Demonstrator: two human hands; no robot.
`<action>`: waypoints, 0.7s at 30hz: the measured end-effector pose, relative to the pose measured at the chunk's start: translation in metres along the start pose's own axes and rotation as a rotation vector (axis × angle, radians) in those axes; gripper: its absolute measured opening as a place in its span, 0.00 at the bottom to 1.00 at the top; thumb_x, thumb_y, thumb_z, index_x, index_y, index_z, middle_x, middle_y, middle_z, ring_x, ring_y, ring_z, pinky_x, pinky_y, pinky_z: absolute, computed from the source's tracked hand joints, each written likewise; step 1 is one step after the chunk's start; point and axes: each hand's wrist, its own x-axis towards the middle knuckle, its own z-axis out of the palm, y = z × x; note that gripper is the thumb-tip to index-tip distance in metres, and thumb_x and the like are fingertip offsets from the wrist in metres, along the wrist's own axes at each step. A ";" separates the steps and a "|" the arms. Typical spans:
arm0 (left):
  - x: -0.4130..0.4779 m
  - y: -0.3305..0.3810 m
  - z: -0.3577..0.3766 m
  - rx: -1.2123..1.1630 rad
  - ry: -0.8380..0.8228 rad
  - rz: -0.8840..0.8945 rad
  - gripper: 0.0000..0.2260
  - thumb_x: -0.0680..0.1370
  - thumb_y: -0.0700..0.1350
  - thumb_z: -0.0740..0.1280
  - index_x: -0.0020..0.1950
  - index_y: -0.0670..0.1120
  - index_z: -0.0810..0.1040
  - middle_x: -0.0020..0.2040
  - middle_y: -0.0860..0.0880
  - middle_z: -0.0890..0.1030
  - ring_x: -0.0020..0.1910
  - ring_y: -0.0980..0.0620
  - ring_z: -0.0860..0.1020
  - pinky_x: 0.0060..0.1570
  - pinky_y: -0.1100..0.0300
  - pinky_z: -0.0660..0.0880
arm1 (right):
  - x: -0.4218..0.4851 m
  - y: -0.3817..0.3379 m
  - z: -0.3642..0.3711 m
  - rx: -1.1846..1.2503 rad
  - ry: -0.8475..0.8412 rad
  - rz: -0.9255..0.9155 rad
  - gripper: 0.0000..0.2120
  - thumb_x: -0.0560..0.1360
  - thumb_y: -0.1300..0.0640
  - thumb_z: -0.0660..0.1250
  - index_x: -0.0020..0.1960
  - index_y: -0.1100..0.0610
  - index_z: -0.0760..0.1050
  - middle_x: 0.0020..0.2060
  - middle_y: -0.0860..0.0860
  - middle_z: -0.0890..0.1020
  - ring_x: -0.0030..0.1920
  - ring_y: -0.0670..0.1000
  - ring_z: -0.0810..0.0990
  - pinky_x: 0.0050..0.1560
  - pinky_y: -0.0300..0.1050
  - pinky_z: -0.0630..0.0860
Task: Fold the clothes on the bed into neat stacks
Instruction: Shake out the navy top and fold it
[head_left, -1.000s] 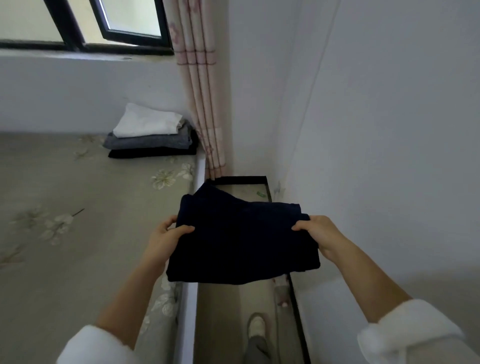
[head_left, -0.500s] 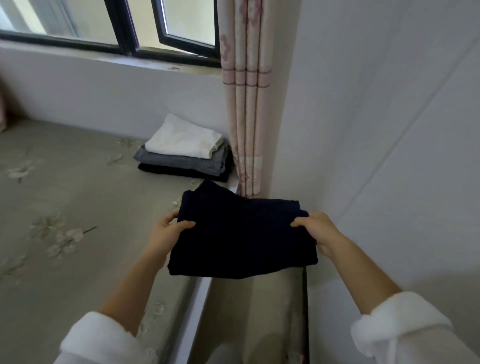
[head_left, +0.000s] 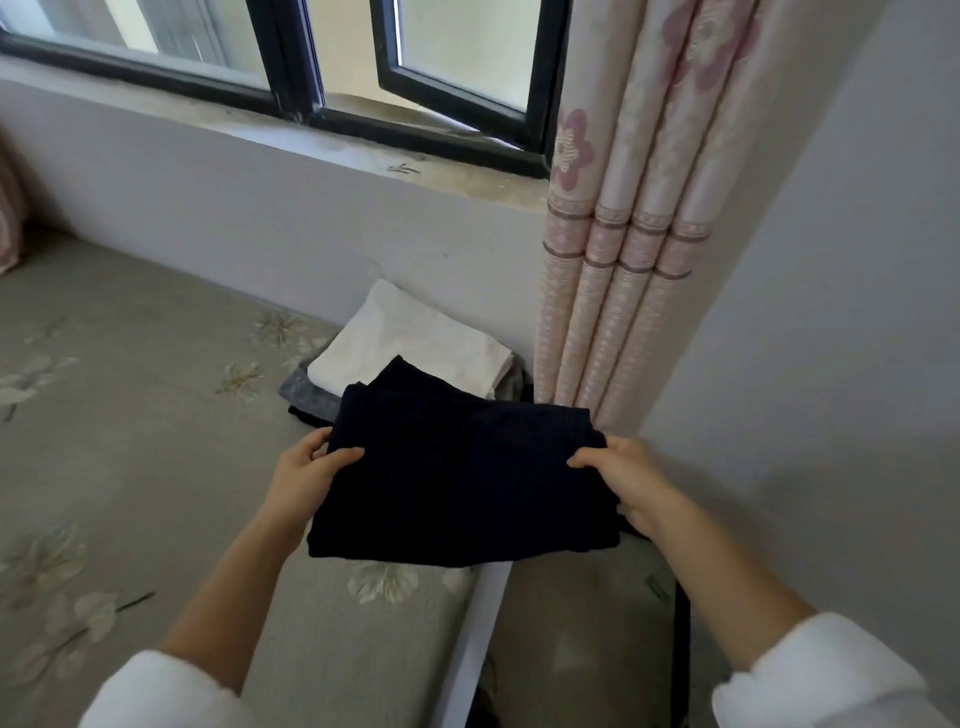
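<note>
while both hands hold the folded garment (head_left: 457, 483) level, left hand (head_left: 306, 475) pinching its left edge and right hand (head_left: 631, 480) its right, the stack (head_left: 410, 353) lies straight ahead, partly under its far edge; long axis runs hand to hand.

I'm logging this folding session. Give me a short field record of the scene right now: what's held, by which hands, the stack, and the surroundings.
held item: folded dark navy garment
left hand: grips the garment's left edge
right hand: grips its right edge
stack: white piece on top, grey and dark pieces beneath, on the bed by the curtain
garment position: in the air, in front of the stack
</note>
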 end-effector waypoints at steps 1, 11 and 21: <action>0.025 0.007 -0.002 -0.002 0.011 0.003 0.09 0.76 0.41 0.68 0.50 0.55 0.79 0.47 0.50 0.84 0.42 0.50 0.84 0.37 0.58 0.77 | 0.022 -0.013 0.010 0.004 -0.010 0.007 0.11 0.72 0.65 0.68 0.53 0.57 0.80 0.47 0.55 0.84 0.46 0.55 0.82 0.39 0.44 0.78; 0.230 0.075 -0.031 0.226 -0.003 0.170 0.10 0.80 0.43 0.63 0.59 0.55 0.76 0.51 0.55 0.81 0.48 0.57 0.81 0.42 0.63 0.75 | 0.181 -0.096 0.099 0.040 -0.020 -0.002 0.10 0.71 0.63 0.71 0.52 0.56 0.80 0.46 0.53 0.84 0.46 0.55 0.83 0.46 0.48 0.81; 0.359 0.065 -0.048 0.437 0.166 0.150 0.19 0.77 0.44 0.69 0.67 0.53 0.72 0.51 0.49 0.80 0.46 0.50 0.80 0.44 0.57 0.75 | 0.272 -0.073 0.144 0.075 0.030 0.105 0.11 0.73 0.62 0.70 0.54 0.53 0.78 0.50 0.51 0.82 0.48 0.52 0.81 0.39 0.43 0.77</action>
